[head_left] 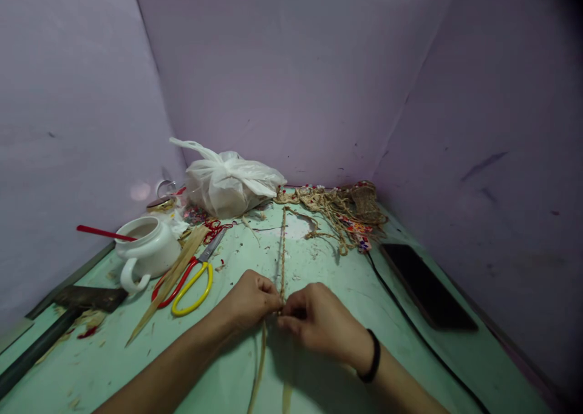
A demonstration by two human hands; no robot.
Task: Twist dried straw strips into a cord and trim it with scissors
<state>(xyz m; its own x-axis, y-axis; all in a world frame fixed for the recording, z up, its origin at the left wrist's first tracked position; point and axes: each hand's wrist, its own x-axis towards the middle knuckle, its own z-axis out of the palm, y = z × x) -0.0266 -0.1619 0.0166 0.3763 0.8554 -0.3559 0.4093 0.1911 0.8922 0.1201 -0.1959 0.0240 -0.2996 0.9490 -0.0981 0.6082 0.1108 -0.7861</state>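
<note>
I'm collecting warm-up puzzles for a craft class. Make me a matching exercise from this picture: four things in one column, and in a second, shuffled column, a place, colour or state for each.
Things
1. Braided cord
2. Scissors
3. Plastic bag
4. Phone

Places, colours, states
A. Tied at the top, close to the back wall
B. Flat on the right side of the table, screen dark
C. Near end between the left hand and the right hand
D. Partly red, partly yellow

Right pairs: 1-C, 2-D, 3-A, 4-B
</note>
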